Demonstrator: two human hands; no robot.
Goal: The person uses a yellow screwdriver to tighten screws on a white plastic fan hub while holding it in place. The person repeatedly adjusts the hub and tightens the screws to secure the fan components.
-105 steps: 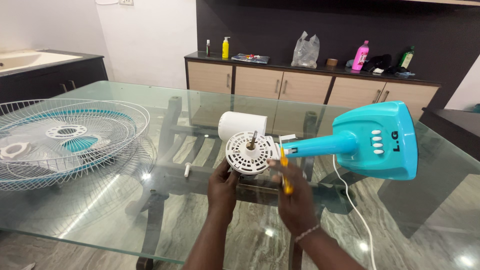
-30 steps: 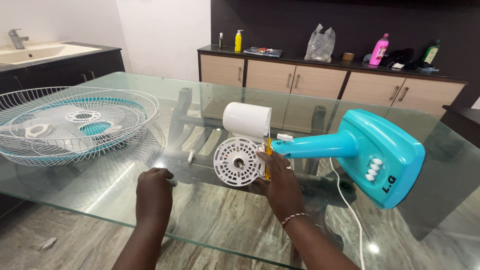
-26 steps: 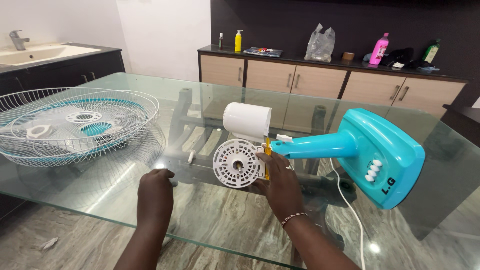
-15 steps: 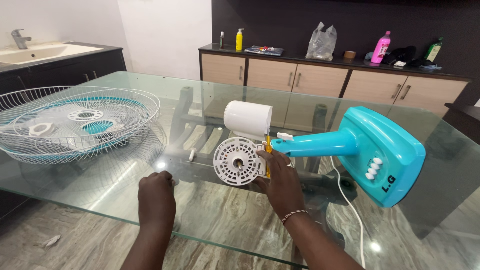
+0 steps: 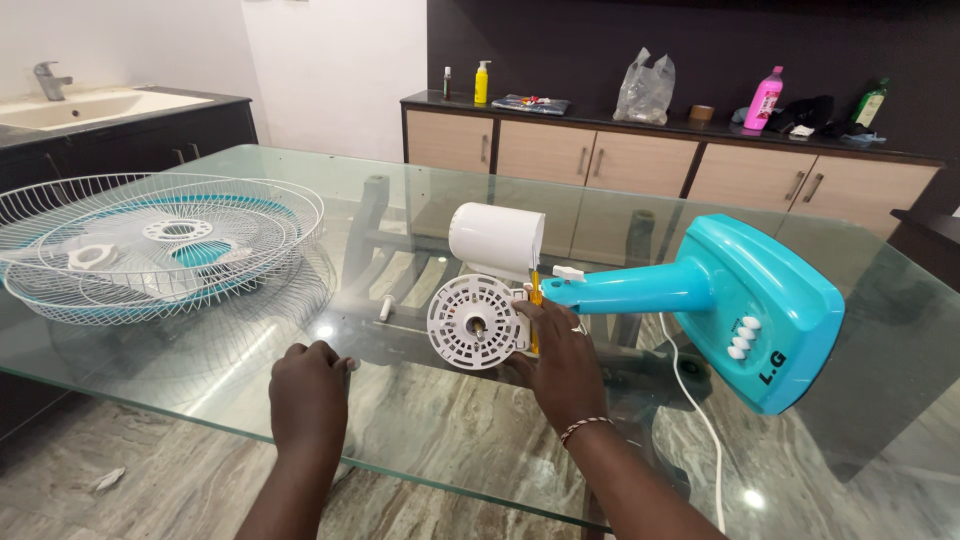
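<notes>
A turquoise table fan lies on its side on the glass table, and its white round motor plate faces me. My right hand rests against the plate's right edge, closed on a yellow screwdriver that stands upright between the plate and the fan's neck. My left hand rests knuckles-up on the glass to the left of the plate, apart from it, with the fingers curled. A tiny pale bit shows at its fingertips; I cannot tell what it is. A white motor cover lies just behind the plate.
Stacked white wire fan grilles with a turquoise blade lie at the table's left. A small white pin lies left of the plate. The fan's white cable trails off the near right. A cabinet with bottles and a bag lines the back wall.
My left hand has let go of the motor plate and dropped to the glass at the left. The fan has rolled, so its buttons face lower right. Little has moved in the last second.
</notes>
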